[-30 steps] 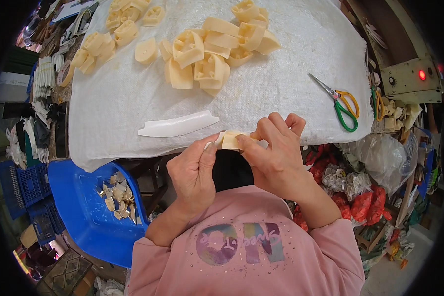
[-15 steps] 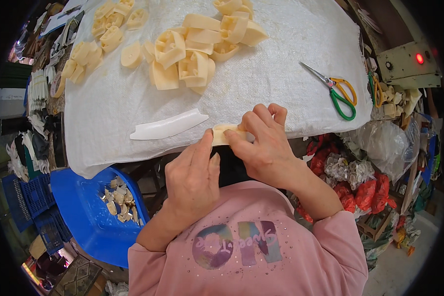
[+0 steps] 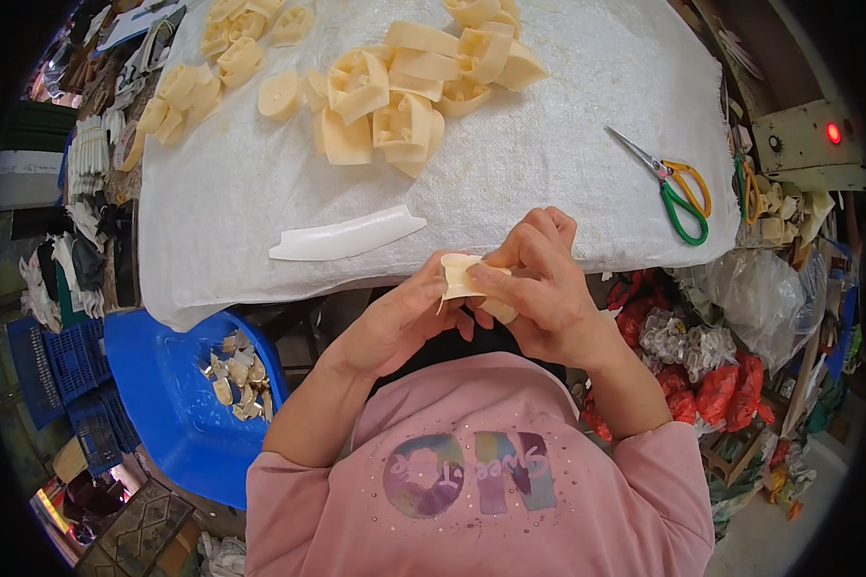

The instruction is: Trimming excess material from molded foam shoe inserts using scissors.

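You are gripping a small cream piece (image 3: 460, 276) with both hands, left hand (image 3: 394, 322) and right hand (image 3: 539, 279) closed around it, just off the near edge of the white-covered table (image 3: 548, 173). A white curved strip (image 3: 346, 238) is lying near; scissors (image 3: 678, 188) are sitting well apart rightward.

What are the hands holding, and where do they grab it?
Both the left hand and right hand pinch a small cream rubbery piece by its edges.
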`<action>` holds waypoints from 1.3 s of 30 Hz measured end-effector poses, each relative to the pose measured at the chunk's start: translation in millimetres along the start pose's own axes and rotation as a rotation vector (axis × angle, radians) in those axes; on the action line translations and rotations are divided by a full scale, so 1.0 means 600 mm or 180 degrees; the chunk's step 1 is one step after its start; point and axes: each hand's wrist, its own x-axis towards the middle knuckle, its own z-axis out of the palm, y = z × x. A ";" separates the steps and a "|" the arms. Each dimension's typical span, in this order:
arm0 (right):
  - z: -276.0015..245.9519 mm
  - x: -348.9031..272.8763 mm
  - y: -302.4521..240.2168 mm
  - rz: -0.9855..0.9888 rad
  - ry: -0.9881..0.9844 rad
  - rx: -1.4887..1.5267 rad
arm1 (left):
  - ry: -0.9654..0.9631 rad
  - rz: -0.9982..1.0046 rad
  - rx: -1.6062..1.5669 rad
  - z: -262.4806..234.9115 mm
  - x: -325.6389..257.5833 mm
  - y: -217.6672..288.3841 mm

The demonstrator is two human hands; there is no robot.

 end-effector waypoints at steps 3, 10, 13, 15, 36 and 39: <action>-0.001 0.002 0.000 -0.0128 -0.0111 -0.0057 | 0.0067 -0.0121 0.0059 -0.008 0.005 0.001; 0.000 0.001 0.000 -0.0186 -0.0144 -0.0078 | 0.0179 -0.0110 0.0255 -0.003 0.015 0.002; -0.001 -0.002 0.003 -0.0086 -0.0056 -0.0176 | 0.0228 -0.0176 0.0587 -0.001 0.017 0.002; -0.003 0.001 0.002 0.0084 0.0051 -0.0213 | 0.0729 0.0646 0.1373 0.003 0.009 0.003; -0.016 -0.007 -0.016 0.0014 -0.0512 -0.0849 | 0.2178 0.1778 0.2161 0.040 -0.011 -0.018; -0.014 -0.009 -0.013 -0.0026 -0.0494 -0.0843 | 0.2218 0.1742 0.2610 0.046 -0.013 -0.019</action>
